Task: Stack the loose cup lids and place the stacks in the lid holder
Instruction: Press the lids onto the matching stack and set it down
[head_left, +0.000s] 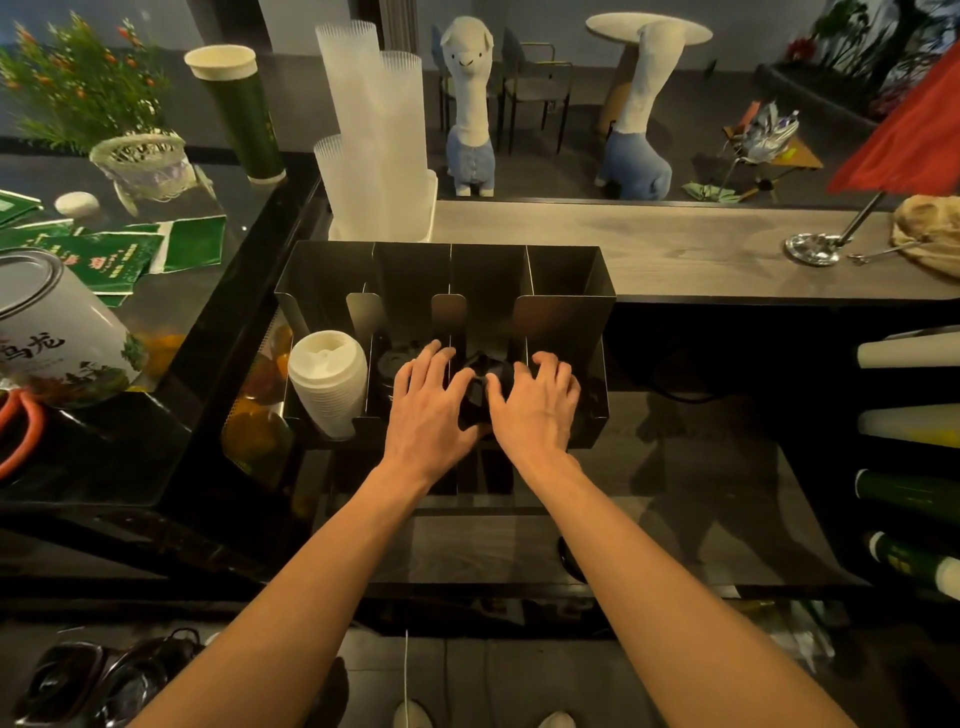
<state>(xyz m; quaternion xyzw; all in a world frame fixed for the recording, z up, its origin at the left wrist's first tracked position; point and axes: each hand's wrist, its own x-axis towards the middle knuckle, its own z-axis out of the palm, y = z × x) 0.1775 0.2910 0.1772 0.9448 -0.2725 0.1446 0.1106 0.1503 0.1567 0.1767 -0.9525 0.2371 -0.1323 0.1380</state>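
Note:
A dark metal lid holder (566, 317) with several compartments stands on the counter in front of me. Its leftmost compartment holds a stack of white cup lids (326, 382). A black lid (390, 365) lies in the second compartment. My left hand (428, 402) and my right hand (535, 402) reach into the third compartment side by side, fingers curled around a stack of black lids (484, 379) held between them. Most of that stack is hidden by my hands. The rightmost compartment looks dark and its content is not visible.
Tall stacks of clear cups (374, 135) stand behind the holder. A large tin (57, 338) and red scissors (21, 421) lie left. Rolled cup sleeves (909, 421) project from the right. A grey wooden ledge (675, 249) runs behind, with a metal stand (813, 249).

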